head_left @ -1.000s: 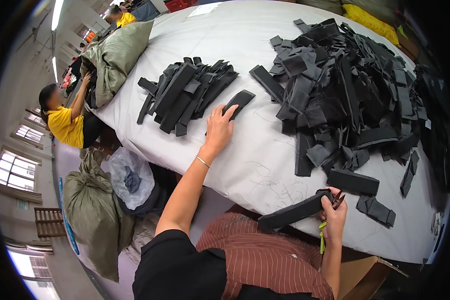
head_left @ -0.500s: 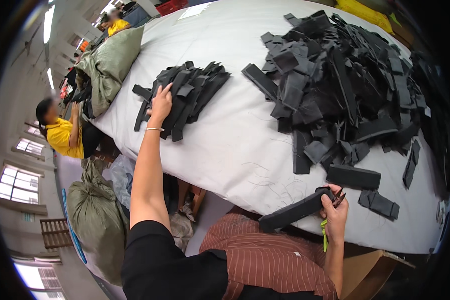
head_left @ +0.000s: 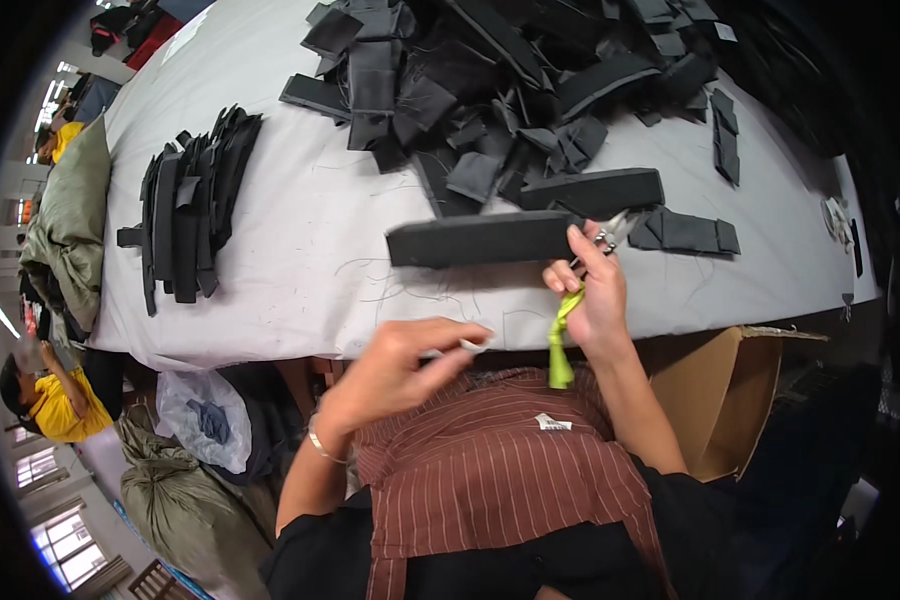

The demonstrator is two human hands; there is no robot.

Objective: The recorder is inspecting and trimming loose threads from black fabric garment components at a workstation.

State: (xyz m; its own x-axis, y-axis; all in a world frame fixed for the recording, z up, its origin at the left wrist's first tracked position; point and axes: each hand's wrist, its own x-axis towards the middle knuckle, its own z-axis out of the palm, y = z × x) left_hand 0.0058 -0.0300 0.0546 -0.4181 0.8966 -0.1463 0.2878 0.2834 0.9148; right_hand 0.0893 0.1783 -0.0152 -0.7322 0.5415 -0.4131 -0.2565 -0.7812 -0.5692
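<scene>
My right hand [head_left: 598,295] is closed round a long black fabric strip [head_left: 480,241] and a pair of thread snips [head_left: 613,232]. The snips' metal blades stick out past my fingers, and a yellow-green ribbon [head_left: 560,345] hangs from that hand. At the table's near edge, in front of the apron, my left hand [head_left: 400,365] has thumb and fingers drawn together. Something small and white shows at its fingertips; I cannot make out what it is. Farther left lies a bundle of black strips [head_left: 185,205], side by side.
A large heap of black strips [head_left: 470,90] covers the far side of the white-covered table [head_left: 300,290]. Two single strips lie near my right hand. Below the table edge stand an open cardboard box [head_left: 715,400] and a tied green sack [head_left: 185,490]. A person in yellow [head_left: 65,405] is at the left.
My left hand has left the bundle of strips and come back to the near edge. My right hand has lifted its strip over the table, now nearly level. The view has turned right.
</scene>
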